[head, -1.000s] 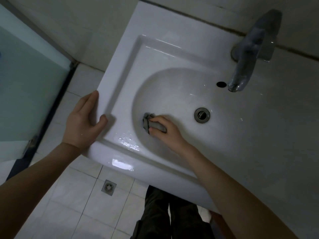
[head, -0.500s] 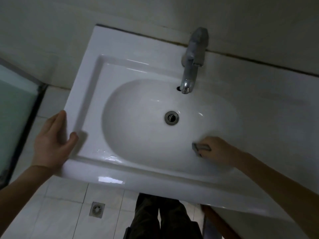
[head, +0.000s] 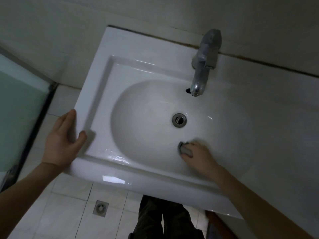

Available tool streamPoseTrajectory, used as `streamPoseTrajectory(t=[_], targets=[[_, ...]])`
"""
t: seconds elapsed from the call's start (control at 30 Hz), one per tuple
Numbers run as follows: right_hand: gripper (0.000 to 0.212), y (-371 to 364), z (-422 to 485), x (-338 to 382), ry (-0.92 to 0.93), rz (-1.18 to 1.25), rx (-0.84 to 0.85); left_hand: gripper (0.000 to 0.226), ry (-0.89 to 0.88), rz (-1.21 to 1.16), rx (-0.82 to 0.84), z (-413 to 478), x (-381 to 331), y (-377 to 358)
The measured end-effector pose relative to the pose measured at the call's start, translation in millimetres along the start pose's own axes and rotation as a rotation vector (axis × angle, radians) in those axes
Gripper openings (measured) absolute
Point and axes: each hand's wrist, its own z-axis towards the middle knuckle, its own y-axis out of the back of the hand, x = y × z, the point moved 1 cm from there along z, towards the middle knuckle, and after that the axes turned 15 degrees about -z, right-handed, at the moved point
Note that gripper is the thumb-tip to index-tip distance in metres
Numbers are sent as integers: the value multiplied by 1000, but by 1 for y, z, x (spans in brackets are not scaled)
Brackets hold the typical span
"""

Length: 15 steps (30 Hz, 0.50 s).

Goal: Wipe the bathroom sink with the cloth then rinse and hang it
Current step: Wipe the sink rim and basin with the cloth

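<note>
Lying against the near inner wall of the white sink, the grey cloth is gripped by the right hand, apparently under curled fingers. The sink's front left corner is clasped by the left hand.

A metal floor drain sits in the white tiled floor.

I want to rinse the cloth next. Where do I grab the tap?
Probably the wide lever on top of the tap, reached from the front, over the sink. It stands free above the spout, with the wall close behind. The right hand holds the cloth; the left hand only holds the rim.
</note>
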Motion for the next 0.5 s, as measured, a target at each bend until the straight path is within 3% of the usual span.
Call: streamPoseTrajectory(t=[0.1, 0.13, 0.2, 0.27, 0.3, 0.33, 0.4, 0.5], targets=[[14, 20, 14, 36, -41, 535, 294, 76, 18, 17, 0, -1, 0, 0], [13, 28, 21, 47, -65, 722, 300, 79, 31, 24, 0, -1, -1, 0], [16, 41, 45, 66, -122, 906, 117, 80, 50, 21, 9, -1, -6, 0], [20, 50, 76, 76, -234, 821, -212, 79, 56, 9, 14, -2, -7, 1], [11, 49, 93, 78, -303, 718, -352, 77, 57, 3, 13, -2, -7, 1], [15, 46, 108, 81, -372, 593, -422, 75, 56, 2, 9, -2, -6, 1], [36, 29, 131, 86, -443, 409, -426, 74, 47, 7, 3, -1, -5, 2], [35, 6, 135, 115, -252, 256, -431, 72, 26, 5, 11, -2, -4, 1]])
